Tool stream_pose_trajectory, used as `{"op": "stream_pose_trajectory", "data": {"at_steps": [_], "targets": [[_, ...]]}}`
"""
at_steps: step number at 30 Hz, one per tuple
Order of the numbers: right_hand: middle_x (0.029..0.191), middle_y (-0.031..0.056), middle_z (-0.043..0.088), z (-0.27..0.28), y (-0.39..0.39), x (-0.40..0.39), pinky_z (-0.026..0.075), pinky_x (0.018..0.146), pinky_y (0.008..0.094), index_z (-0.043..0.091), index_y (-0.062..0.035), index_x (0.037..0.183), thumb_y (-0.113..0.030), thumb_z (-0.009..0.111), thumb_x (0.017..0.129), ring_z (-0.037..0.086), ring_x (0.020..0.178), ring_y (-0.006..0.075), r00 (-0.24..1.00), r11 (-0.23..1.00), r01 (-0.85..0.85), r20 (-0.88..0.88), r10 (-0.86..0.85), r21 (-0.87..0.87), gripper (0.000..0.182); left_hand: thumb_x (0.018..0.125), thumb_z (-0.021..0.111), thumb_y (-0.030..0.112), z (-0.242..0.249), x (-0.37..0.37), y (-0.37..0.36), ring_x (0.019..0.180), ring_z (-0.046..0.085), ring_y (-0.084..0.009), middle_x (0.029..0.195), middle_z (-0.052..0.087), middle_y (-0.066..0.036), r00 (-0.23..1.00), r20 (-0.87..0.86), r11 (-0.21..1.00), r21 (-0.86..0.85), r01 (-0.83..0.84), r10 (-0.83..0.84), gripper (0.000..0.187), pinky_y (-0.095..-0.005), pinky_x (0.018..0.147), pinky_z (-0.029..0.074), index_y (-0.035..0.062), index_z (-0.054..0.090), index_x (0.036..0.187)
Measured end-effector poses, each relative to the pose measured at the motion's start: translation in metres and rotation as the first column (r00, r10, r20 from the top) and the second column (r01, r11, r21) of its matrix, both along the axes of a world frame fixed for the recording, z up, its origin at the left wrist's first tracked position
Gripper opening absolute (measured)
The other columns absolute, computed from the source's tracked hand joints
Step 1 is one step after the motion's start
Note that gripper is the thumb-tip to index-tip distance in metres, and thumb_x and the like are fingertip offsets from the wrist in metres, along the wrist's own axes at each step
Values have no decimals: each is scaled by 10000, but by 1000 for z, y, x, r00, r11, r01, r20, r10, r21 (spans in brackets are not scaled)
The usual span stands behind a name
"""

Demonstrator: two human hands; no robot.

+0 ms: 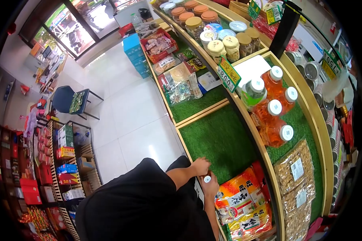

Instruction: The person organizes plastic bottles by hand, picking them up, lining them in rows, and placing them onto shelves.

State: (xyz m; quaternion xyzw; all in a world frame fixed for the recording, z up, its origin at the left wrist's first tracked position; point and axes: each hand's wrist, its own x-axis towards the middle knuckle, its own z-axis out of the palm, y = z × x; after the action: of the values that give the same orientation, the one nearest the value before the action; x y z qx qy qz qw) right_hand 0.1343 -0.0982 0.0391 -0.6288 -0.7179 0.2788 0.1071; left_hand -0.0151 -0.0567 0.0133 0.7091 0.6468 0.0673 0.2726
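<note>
My right hand [211, 188] is closed around a small bottle with a white cap [207, 179]. The bottle's body is hidden below the cap by my fingers. Right beside the cap, my left hand [200, 166] is curled with its fingers bent; whether it grips the bottle or something else is hidden. Both hands are at the near wooden edge of the green-lined shelf compartment [219, 138]. Close to my right hand lie orange and yellow snack packages [239, 195].
On the upper tier stand several white-capped bottles of orange drink [274, 107] and one green-labelled bottle [253, 91]. Bagged snacks [295, 172] lie below them, lidded jars [217, 48] above. A dark chair [71, 100] and a slatted rack [74, 154] are behind me.
</note>
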Motion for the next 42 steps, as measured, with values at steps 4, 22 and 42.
{"op": "stream_pose_trajectory", "data": {"at_steps": [4, 22, 42], "targets": [[1123, 160, 659, -6, 2, 1, 540, 800, 470, 592, -121, 1234, -448, 750, 749, 659, 947, 379, 1000, 1000, -8, 12, 8, -25, 606, 750, 596, 216, 1, 0, 4, 988, 595, -302, 900, 666, -123, 1000, -3, 1000, -29, -2, 2, 214, -429, 849, 499, 54, 691, 853], [1094, 144, 682, 0, -3, 5, 533, 820, 442, 625, -112, 1189, -324, 798, 732, 661, 975, 355, 991, 998, -15, -134, 23, 55, 533, 740, 613, 201, 1, 7, 0, 1083, 559, -306, 1043, 650, -141, 999, -47, 997, -74, 6, -9, 306, -438, 918, 472, 50, 716, 984], [1079, 142, 640, -2, -1, 0, 518, 805, 473, 569, -120, 1182, -407, 784, 736, 637, 959, 366, 1000, 999, -7, -9, 7, -33, 572, 723, 634, 209, 5, 4, 7, 1051, 586, -301, 995, 670, -129, 998, -40, 994, -107, 35, -39, 272, -416, 904, 480, 63, 717, 938]]}}
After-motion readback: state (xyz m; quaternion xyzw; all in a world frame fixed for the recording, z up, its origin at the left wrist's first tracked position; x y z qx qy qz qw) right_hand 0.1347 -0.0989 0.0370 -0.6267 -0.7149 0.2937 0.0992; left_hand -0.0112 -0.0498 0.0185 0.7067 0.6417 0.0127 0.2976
